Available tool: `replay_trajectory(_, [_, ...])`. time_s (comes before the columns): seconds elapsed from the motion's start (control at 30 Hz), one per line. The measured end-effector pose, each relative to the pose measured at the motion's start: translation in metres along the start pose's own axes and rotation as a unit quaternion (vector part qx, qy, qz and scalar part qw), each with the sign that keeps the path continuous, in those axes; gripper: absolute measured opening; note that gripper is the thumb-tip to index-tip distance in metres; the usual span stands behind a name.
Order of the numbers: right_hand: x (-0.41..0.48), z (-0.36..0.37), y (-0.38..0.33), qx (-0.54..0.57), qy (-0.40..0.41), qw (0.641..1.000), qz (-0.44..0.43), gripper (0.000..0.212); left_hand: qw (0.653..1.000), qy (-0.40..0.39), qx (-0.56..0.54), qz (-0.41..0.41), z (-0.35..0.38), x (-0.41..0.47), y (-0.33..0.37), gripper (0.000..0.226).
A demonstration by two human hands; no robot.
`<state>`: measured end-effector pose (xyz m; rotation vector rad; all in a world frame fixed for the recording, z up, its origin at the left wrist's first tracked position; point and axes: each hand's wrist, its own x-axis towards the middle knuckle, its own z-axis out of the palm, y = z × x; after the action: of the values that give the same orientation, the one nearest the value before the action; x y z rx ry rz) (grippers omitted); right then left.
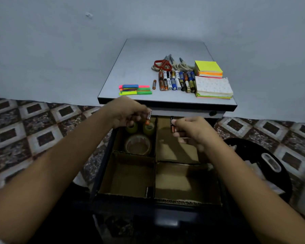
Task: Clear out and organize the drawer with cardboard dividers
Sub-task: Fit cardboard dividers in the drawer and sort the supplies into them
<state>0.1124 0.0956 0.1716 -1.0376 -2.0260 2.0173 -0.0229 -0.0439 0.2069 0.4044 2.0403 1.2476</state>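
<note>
On the worktop (136, 67) at twelve o'clock, scissors (163, 65), a row of batteries (177, 81), note pads (209, 68) and coloured flags (135, 89) are lying beyond the open drawer (157, 206). Cardboard dividers (155, 173) are splitting the drawer into four compartments, with tape rolls (138, 144) sitting in the ten o'clock one. The left hand (127, 111) is pinching an orange-tipped battery (149, 118) above the tape, and the right hand (192, 129) is pinching a second battery (172, 125) over the two o'clock compartment.
</note>
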Motion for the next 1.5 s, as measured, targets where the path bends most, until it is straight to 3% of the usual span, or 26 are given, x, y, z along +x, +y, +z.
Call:
replay_trajectory(0.23, [-0.03,0.016,0.046,-0.011,-0.062,0.997,0.052,0.013,0.992,-0.063,0.076,-0.078,0.02,-0.022,-0.085,0.01])
replay_trajectory(0.47, [-0.043,0.034,0.079,-0.015,-0.07,0.994,0.084,0.012,0.975,-0.107,0.134,-0.145,0.05,-0.017,-0.141,0.012])
replay_trajectory(0.63, [-0.048,0.034,0.084,-0.021,-0.059,0.995,0.073,0.011,0.974,-0.107,0.121,-0.158,0.061,-0.013,-0.159,0.02])
replay_trajectory(0.77, [-0.048,0.034,0.089,-0.04,-0.051,0.996,0.064,0.009,0.977,-0.11,0.137,-0.122,0.064,-0.012,-0.167,0.002])
replay_trajectory(0.97, [-0.045,0.035,0.092,-0.041,-0.052,0.996,0.06,0.008,0.968,-0.132,0.15,-0.149,0.063,-0.01,-0.17,0.023])
replay_trajectory(1.1, [-0.045,0.037,0.094,-0.048,-0.057,0.996,0.053,0.008,0.964,-0.152,0.155,-0.156,0.061,-0.013,-0.164,0.003])
replay_trajectory(1.23, [-0.046,0.039,0.094,-0.047,-0.066,0.995,0.052,0.009,0.963,-0.148,0.168,-0.149,0.059,-0.018,-0.157,0.024])
replay_trajectory(1.4, [-0.05,0.039,0.094,-0.019,-0.074,0.996,0.051,0.009,0.977,-0.133,0.093,-0.139,0.049,-0.021,-0.146,0.016])
replay_trajectory(1.5, [-0.05,0.042,0.094,-0.008,-0.072,0.996,0.05,0.008,0.988,-0.112,-0.038,-0.104,0.044,-0.026,-0.135,0.013])
